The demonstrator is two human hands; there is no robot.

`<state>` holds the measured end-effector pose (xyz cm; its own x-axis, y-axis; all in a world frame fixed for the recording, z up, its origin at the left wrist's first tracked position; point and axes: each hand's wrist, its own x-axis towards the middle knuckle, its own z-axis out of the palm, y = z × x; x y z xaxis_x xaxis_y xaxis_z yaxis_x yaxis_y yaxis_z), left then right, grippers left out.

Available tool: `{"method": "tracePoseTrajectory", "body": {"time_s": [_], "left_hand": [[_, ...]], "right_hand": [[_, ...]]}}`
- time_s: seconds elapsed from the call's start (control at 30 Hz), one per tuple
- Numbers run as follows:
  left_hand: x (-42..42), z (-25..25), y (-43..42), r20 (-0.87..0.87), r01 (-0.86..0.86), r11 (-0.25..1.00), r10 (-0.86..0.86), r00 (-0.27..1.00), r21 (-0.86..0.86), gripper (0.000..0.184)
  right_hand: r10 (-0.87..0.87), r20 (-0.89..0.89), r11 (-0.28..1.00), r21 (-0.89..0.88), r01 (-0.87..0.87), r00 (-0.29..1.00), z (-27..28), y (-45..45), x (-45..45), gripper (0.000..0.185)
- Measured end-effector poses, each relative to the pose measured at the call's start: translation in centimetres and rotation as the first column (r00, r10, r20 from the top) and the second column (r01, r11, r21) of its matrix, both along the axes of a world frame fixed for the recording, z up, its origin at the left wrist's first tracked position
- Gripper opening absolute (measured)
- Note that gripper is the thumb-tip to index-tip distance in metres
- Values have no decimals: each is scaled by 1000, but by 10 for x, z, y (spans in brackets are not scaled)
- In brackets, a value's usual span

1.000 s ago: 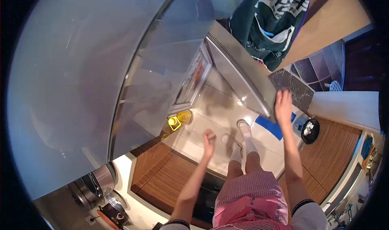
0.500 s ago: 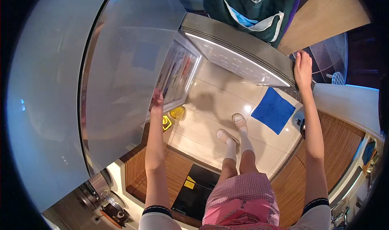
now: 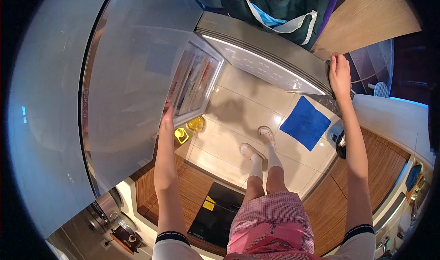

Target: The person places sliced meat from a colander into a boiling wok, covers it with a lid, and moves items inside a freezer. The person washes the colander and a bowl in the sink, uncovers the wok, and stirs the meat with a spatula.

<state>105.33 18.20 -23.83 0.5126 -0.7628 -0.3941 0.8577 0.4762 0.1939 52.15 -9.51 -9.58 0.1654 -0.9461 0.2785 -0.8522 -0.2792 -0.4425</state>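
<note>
Right hand (image 3: pixel 340 76) is holding the open lower refrigerator door (image 3: pixel 263 60) at its free outer edge, fingers together and bending over it; how firmly, cannot tell. Left hand (image 3: pixel 168 114) is reaching to the near edge of the lit compartment (image 3: pixel 195 88), partly hidden by the grey upper panel (image 3: pixel 133 72); cannot tell if its fingers are wide, narrow or holding anything. The door is standing well out from the compartment, over the floor (image 3: pixel 229 88). Packed contents are showing inside, too small to name.

A green bag (image 3: pixel 279 28) is hanging by the door's outer side; touching or apart, cannot tell. A blue cloth (image 3: pixel 305 123) is lying on the floor near the door's free corner. 2 yellow containers are sitting just beside the compartment's near corner.

Risks, as judged: door swinging shut could be pinching the left fingers, if the right hand slips. Contents could be sliding out if pulled. The left forearm could be knocking the containers. A foot could be slipping on the cloth.
</note>
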Motion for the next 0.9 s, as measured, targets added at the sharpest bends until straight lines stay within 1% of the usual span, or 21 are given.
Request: {"method": "tracePoseTrajectory", "body": {"time_s": [0.13, 0.17, 0.2, 0.23, 0.27, 0.3, 0.37, 0.4, 0.43, 0.5, 0.53, 0.57, 0.63, 0.7, 0.77, 0.9], "left_hand": [[33, -17, 14, -81, 78, 958, -104, 991, -276, 25], [30, -8, 10, -78, 77, 959, -102, 992, -273, 25], [21, -1, 7, -167, -68, 985, 41, 985, -158, 19], [5, 15, -2, -239, -203, 979, 190, 952, -28, 13], [-19, 45, -25, -192, -269, 960, 278, 941, 73, 13], [-31, 56, -30, -192, -270, 960, 280, 941, 77, 13], [-43, 66, -33, 53, -261, 950, 255, 965, 174, 17], [-55, 74, -33, 93, -269, 938, 255, 963, 217, 21], [-52, 69, -25, 91, -273, 938, 259, 962, 216, 21], [-52, 59, -14, -100, -128, 992, 129, 987, 11, 23], [-55, 52, -8, -85, -157, 982, 166, 983, 102, 15], [-64, 62, -10, -89, -160, 981, 170, 981, 106, 15], [-82, 82, -12, -177, -84, 971, 125, 976, 222, 12], [-92, 83, -7, -192, -83, 967, 131, 972, 240, 11], [-96, 84, -6, -260, -80, 964, 148, 954, 255, 9], [-98, 83, -7, -216, -82, 960, 143, 966, 267, 9]], "right_hand": [[-9, 3, 1000, 10, 9, 1000, 4, 0, 5, 23], [-14, -2, 1000, 11, 14, 1000, 4, -1, 4, 22], [-17, 11, 1000, 21, 16, 1000, 5, -1, 5, 22], [-16, 10, 1000, 25, 15, 1000, 5, -2, 6, 22], [-18, 6, 999, 30, 18, 1000, 4, -3, 6, 22], [-20, 1, 999, 36, 19, 1000, 3, -4, 5, 22], [-10, -10, 999, 39, 10, 1000, 0, -6, 4, 23], [-8, -27, 999, 46, 9, 1000, 0, -6, 4, 23], [-5, -45, 999, 49, 8, 999, 1, -7, 4, 23], [6, -58, 999, 46, -3, 998, 2, -10, 5, 24], [-9, -57, 998, 61, 13, 998, 2, -9, 5, 24], [-23, -57, 997, 78, 27, 998, 2, -9, 6, 24], [-21, -55, 996, 88, 25, 998, 3, -9, 7, 24], [-5, -69, 999, 52, 9, 998, 2, -11, 8, 24], [-10, -67, 997, 80, 16, 998, -2, -13, 4, 24], [-3, -93, 998, 68, 9, 996, -4, -16, 3, 24]]}}
